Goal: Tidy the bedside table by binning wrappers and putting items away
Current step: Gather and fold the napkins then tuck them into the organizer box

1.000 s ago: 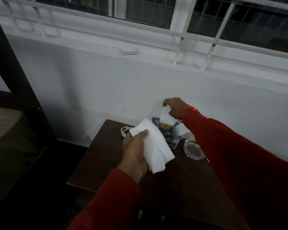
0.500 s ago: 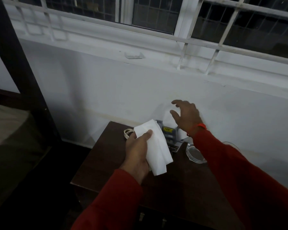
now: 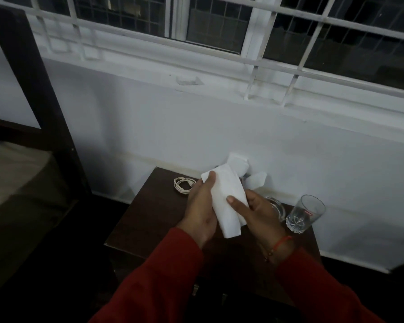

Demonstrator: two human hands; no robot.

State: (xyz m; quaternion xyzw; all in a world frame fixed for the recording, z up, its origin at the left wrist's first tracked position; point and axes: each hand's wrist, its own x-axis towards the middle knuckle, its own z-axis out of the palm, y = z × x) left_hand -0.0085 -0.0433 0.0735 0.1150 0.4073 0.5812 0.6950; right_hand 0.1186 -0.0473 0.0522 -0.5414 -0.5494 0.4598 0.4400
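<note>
Over the dark wooden bedside table (image 3: pixel 149 220) both my hands hold a folded white tissue (image 3: pixel 226 201). My left hand (image 3: pixel 202 210) grips its left edge, thumb on top. My right hand (image 3: pixel 254 213) holds the right edge, thumb pressed on the front. Behind the tissue, more white tissues (image 3: pixel 240 169) stick up from a holder against the wall; the holder itself is mostly hidden. A coiled white cable (image 3: pixel 182 184) lies at the table's back left. A clear drinking glass (image 3: pixel 304 214) stands at the right, a glass dish (image 3: pixel 276 207) beside it partly behind my right hand.
A white wall and barred window rise behind the table. A small flat object (image 3: pixel 189 80) rests on the window ledge. A dark bed frame (image 3: pixel 40 89) and mattress (image 3: pixel 12 173) stand to the left. The floor around is dark.
My right hand left the tissues at the wall and came back to grip the tissue held by my left hand. The view shifted, and the drinking glass came into sight.
</note>
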